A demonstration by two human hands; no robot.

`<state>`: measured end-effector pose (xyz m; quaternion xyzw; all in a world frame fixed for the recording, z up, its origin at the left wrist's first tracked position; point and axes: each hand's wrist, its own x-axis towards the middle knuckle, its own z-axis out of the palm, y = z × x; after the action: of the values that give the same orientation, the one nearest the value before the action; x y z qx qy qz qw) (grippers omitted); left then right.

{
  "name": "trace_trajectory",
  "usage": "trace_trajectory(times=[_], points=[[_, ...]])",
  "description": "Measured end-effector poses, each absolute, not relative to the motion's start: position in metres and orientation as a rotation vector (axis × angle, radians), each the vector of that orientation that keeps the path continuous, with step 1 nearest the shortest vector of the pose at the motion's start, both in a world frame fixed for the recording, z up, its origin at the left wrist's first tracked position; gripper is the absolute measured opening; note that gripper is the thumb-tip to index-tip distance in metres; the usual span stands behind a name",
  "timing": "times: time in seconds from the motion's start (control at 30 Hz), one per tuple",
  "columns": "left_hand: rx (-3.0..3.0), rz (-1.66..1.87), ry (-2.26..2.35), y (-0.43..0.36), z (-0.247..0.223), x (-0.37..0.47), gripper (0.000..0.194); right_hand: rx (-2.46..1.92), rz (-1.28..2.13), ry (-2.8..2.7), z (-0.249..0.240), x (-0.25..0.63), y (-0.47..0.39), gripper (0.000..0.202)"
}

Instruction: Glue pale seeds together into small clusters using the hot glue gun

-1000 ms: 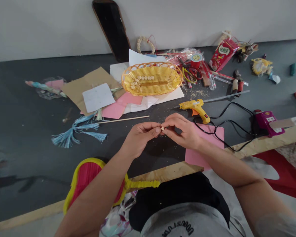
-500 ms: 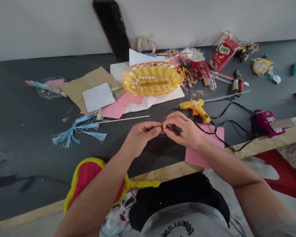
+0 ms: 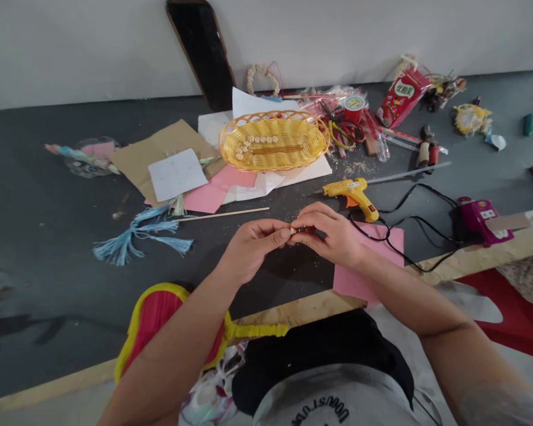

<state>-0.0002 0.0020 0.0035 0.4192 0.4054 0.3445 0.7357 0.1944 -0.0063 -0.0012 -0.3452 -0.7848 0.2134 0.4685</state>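
Over the dark table, the fingertips of my left hand [image 3: 254,247] and my right hand [image 3: 327,234] meet. Between them is a small pale piece [image 3: 293,231], partly covered by the fingers; both hands pinch it. Beyond my hands, a yellow woven basket [image 3: 288,157] holds small cream-coloured pieces. A yellow glue gun [image 3: 354,195] lies just past my right hand. A thin wooden stick [image 3: 224,215] rests beyond my left hand, with a blue tassel [image 3: 127,236] to its left.
A black phone [image 3: 204,53] leans on the wall. Paper sheets [image 3: 177,174] lie left of the basket. At the right are a red drink carton [image 3: 404,97], a black cord and a purple box [image 3: 483,219]. A red and yellow fan-shaped object [image 3: 160,313] sits at the near edge.
My fingertips have shifted slightly, and the small piece between them has turned and moved a little left and down. The objects on the table look unchanged.
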Motion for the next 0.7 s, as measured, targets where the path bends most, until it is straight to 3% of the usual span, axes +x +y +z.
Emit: trace_trajectory(times=[0.7], points=[[0.888, 0.797, 0.920, 0.0026, 0.0037, -0.0005, 0.019, -0.853, 0.538, -1.934, 0.0012, 0.1950, -0.0073, 0.010]])
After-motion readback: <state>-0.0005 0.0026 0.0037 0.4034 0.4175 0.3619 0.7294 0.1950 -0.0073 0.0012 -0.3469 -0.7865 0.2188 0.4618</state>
